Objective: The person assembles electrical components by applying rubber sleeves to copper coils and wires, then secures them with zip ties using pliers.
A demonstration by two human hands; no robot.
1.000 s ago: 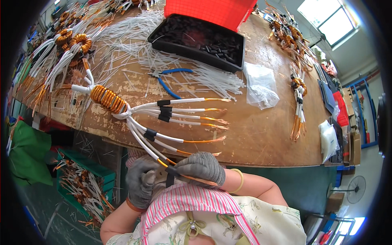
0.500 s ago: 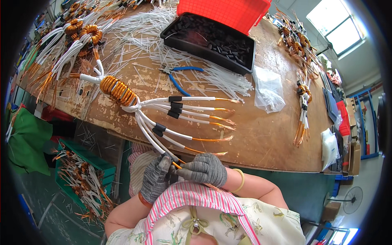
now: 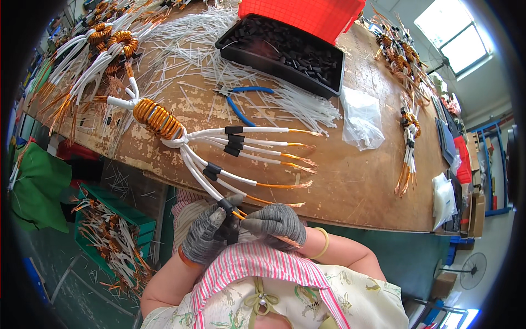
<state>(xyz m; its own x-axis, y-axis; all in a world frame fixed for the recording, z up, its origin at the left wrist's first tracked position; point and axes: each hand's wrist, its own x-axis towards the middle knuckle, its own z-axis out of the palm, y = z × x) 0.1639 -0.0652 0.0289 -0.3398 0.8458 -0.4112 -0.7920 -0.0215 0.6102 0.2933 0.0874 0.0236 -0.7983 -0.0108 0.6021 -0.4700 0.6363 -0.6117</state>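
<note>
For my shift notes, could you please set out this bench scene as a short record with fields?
Left hand: grey glove, pinching a black sleeve on a white-sheathed wire
Right hand: grey glove, gripping the same wire's bare copper end
Workpiece: copper coil lying on the wooden table, its white leads fanned out
Nearby: blue-handled pliers, black tray of small black pieces, red basket, clear plastic bag

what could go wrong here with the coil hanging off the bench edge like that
The copper coil lies near the bench edge, so a tug on the lead pinched by the left hand and right hand might drag it off. Bare copper tips could bend or prick. Loose white sleeves may snag.
</note>
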